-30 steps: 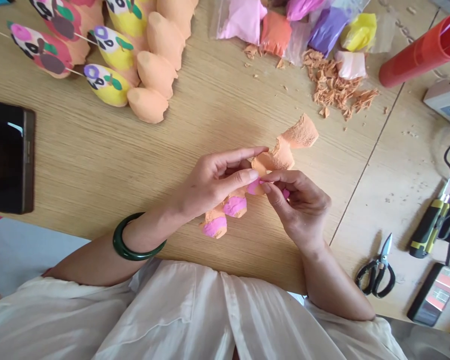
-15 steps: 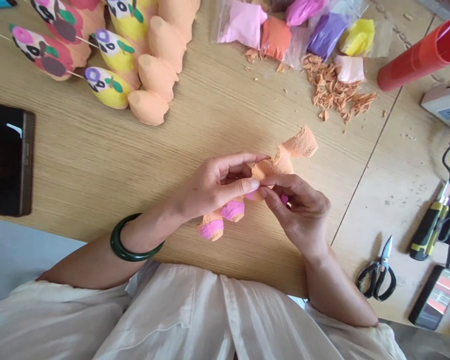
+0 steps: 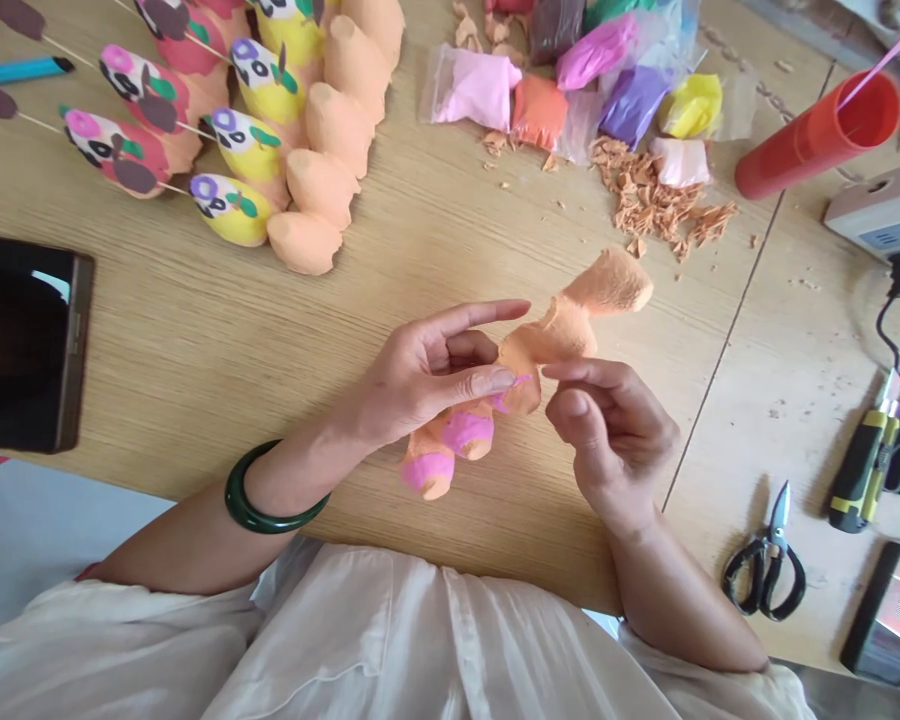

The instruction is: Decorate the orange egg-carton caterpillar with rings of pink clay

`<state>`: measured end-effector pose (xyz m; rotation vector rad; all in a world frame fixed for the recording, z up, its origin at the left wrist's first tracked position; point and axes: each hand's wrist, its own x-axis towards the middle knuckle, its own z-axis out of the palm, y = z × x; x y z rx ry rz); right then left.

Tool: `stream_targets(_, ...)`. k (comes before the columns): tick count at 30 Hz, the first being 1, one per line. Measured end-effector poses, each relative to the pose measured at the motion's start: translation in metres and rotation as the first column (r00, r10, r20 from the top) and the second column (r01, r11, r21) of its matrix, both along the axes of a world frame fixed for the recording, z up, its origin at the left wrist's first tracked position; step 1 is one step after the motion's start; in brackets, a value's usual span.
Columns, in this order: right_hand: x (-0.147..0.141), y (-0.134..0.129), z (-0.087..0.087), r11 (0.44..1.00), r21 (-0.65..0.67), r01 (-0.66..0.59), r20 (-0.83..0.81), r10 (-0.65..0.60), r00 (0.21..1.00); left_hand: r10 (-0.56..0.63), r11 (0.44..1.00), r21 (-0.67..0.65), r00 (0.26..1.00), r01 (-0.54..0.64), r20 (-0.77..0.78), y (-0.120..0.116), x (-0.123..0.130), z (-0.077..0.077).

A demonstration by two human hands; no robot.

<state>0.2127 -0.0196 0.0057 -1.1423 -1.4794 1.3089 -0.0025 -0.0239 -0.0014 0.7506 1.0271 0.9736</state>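
Note:
My left hand (image 3: 435, 380) holds a peach-coloured strip of joined cups (image 3: 551, 335), like a piece of egg carton, slanting over the table. Its thumb presses on a thin pink clay strip (image 3: 514, 388) lying across one cup; the index finger stretches out above. Two cups at the lower end carry wide pink clay bands (image 3: 468, 432). Just right of the strip is my right hand (image 3: 615, 430), index finger reaching toward the cups and thumb a little apart from it. Its other fingers are curled in, and whatever may be inside them is hidden.
Decorated cup rows (image 3: 232, 210) stand upper left, near a phone (image 3: 26, 345). Bags of coloured clay (image 3: 472, 90) and orange shreds (image 3: 645, 195) lie at the back. On the right are a red tube (image 3: 795, 150), a power strip (image 3: 885, 205), scissors (image 3: 769, 560) and a cutter (image 3: 862, 465).
My right hand has drawn back to the right from the strip, its thumb and index finger parting. The pink clay seen in that hand earlier is out of sight. The view has shifted slightly.

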Motion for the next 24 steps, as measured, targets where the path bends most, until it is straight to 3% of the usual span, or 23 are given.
stream_targets(2,0.000,0.002,-0.006,0.993,-0.016,0.120,-0.019,-0.120,0.993,0.049,0.999,0.022,0.997,-0.050,0.053,0.000,0.001,-0.001)
stream_targets(4,-0.001,0.006,-0.012,0.978,-0.154,0.141,-0.078,-0.155,0.985,0.091,0.994,0.046,0.990,-0.096,0.108,0.000,0.002,-0.003)
stream_targets(6,-0.003,0.011,-0.017,0.928,-0.371,-0.034,-0.207,-0.046,0.977,0.128,0.989,0.063,0.983,-0.137,0.130,0.000,0.003,-0.005)
stream_targets(7,-0.004,0.013,-0.018,0.876,-0.457,-0.154,-0.282,0.021,0.959,0.142,0.986,0.073,0.982,-0.152,0.129,0.000,0.004,-0.005)
stream_targets(9,-0.006,0.015,-0.018,0.771,-0.543,-0.333,-0.401,0.111,0.909,0.153,0.983,0.082,0.982,-0.162,0.109,-0.001,0.005,-0.006)
stream_targets(10,-0.007,0.015,-0.018,0.744,-0.557,-0.370,-0.429,0.124,0.895,0.145,0.985,0.081,0.984,-0.153,0.101,-0.001,0.005,-0.007)
stream_targets(17,-0.010,0.013,-0.016,0.755,-0.571,-0.324,-0.415,0.075,0.907,0.013,1.000,0.023,0.980,-0.018,0.201,-0.002,0.004,-0.012)
stream_targets(24,-0.012,0.011,-0.012,0.755,-0.565,-0.333,-0.401,0.101,0.911,0.027,0.998,-0.069,0.947,-0.005,0.320,0.001,0.002,-0.007)
